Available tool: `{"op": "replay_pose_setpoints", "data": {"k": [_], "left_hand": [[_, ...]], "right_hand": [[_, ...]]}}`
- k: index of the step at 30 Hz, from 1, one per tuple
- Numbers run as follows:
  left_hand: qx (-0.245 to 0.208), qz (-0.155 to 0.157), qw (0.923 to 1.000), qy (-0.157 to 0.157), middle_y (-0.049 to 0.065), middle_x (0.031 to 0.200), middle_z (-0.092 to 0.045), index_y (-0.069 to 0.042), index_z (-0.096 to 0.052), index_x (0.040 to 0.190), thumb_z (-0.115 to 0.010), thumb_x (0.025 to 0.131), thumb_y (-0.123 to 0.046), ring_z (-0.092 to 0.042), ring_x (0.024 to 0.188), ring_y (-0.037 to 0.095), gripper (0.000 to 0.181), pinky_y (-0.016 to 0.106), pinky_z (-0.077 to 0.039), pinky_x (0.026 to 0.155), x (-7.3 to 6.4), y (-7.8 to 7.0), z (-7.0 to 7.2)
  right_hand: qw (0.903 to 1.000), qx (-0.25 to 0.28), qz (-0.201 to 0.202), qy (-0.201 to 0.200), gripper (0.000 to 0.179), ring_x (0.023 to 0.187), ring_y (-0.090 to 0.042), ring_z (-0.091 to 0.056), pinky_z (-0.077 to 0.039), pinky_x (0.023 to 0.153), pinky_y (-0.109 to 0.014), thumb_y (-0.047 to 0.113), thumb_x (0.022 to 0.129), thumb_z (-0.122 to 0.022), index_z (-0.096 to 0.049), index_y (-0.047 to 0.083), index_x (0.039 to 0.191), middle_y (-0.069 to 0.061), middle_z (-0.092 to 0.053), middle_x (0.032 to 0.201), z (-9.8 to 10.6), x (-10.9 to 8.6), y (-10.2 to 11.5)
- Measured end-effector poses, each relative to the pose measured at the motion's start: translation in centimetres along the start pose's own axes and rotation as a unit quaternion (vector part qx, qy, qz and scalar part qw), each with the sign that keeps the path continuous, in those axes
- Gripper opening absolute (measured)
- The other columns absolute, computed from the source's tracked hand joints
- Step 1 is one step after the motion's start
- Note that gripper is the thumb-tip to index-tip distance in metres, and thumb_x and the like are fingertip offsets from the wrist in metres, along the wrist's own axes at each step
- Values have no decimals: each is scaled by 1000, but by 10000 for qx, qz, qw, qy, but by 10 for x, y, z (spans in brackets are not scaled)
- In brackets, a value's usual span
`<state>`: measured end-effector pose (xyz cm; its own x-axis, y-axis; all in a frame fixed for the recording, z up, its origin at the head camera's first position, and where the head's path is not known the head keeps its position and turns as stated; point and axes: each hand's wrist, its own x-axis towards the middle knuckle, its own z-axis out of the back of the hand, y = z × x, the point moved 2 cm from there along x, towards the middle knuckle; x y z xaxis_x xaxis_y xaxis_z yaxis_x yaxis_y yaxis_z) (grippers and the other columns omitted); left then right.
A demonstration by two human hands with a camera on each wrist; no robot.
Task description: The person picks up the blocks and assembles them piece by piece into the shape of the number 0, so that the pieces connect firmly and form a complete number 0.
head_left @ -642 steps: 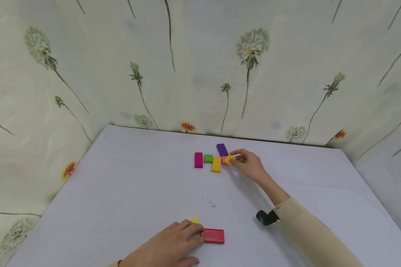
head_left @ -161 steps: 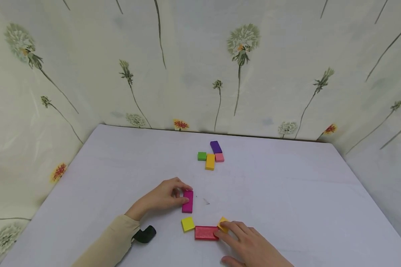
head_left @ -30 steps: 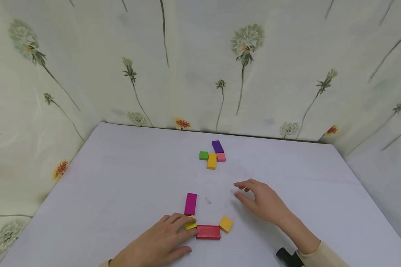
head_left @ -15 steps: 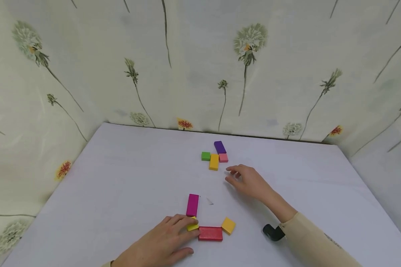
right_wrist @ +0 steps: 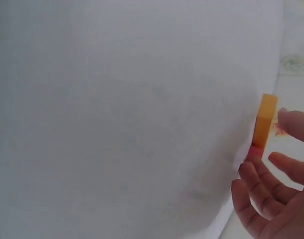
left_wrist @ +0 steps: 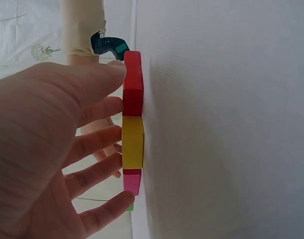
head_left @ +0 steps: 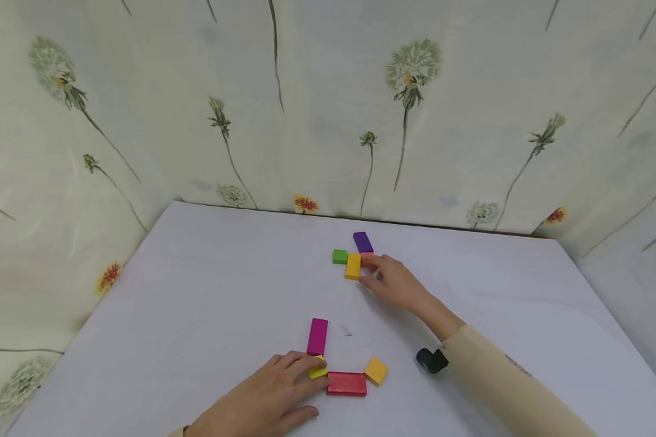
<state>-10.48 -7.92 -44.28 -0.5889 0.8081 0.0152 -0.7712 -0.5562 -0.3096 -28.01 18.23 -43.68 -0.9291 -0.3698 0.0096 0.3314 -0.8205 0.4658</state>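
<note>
My left hand [head_left: 273, 391] rests with loosely straight fingers on a yellow block [head_left: 317, 372] and at the left end of a red block [head_left: 347, 384]. A magenta block [head_left: 317, 337] meets the yellow one, angled away from me. At the red block's right end lies a small orange block [head_left: 376, 371], turned on its corner. Farther off, my right hand [head_left: 396, 284] spreads thumb and fingers at a longer orange block [head_left: 353, 267] and a pink block [head_left: 365, 255], which its fingertips partly cover. In the right wrist view, the thumb stands apart from the longer orange block [right_wrist: 265, 119].
A green block [head_left: 339, 257] sits left of the longer orange one, and a purple block [head_left: 363, 241] lies behind the pink one. The white-covered table [head_left: 224, 291] meets a flower-patterned curtain [head_left: 317, 121] at its back edge. A black wrist device [head_left: 432, 360] hangs under the right sleeve.
My right hand has reached forward and left to the far blocks over the last second. Earlier, the magenta and small orange blocks moved from the far group to the near one.
</note>
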Motion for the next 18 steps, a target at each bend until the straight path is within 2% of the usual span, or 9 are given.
{"op": "replay_pose_setpoints", "data": {"k": [5,10,13,18], "left_hand": [[-39,3,10000,61,-6,140,-47,-28,-55,138,-57,97,-46,-44,124,16,45,42,-45,96,1,1,0],[-27,-9,10000,57,-6,141,-46,-28,-55,138,-57,97,-46,-44,125,16,45,42,-45,96,0,1,0],[-35,37,10000,66,-6,141,-46,-28,-55,138,-58,97,-45,-43,125,16,45,41,-44,96,0,1,0],[80,14,10000,-19,-5,141,-46,-28,-55,138,-57,97,-45,-44,125,17,44,41,-44,96,0,1,0]], "right_hand": [[10000,1,-25,56,49,91,-24,-56,-51,80,-38,27,94,-66,-54,2,135,-11,-61,106,0,10,1],[9997,-23,-213,115,46,88,-23,-54,-49,77,-36,31,94,-66,-57,4,131,-10,-60,103,-1,19,2],[9998,-69,-173,113,45,84,-23,-53,-47,72,-34,32,94,-66,-59,4,127,-11,-60,100,-1,24,3],[9999,-107,-52,93,49,83,-23,-52,-44,70,-34,32,93,-67,-59,1,130,-12,-60,98,0,28,4]]}}
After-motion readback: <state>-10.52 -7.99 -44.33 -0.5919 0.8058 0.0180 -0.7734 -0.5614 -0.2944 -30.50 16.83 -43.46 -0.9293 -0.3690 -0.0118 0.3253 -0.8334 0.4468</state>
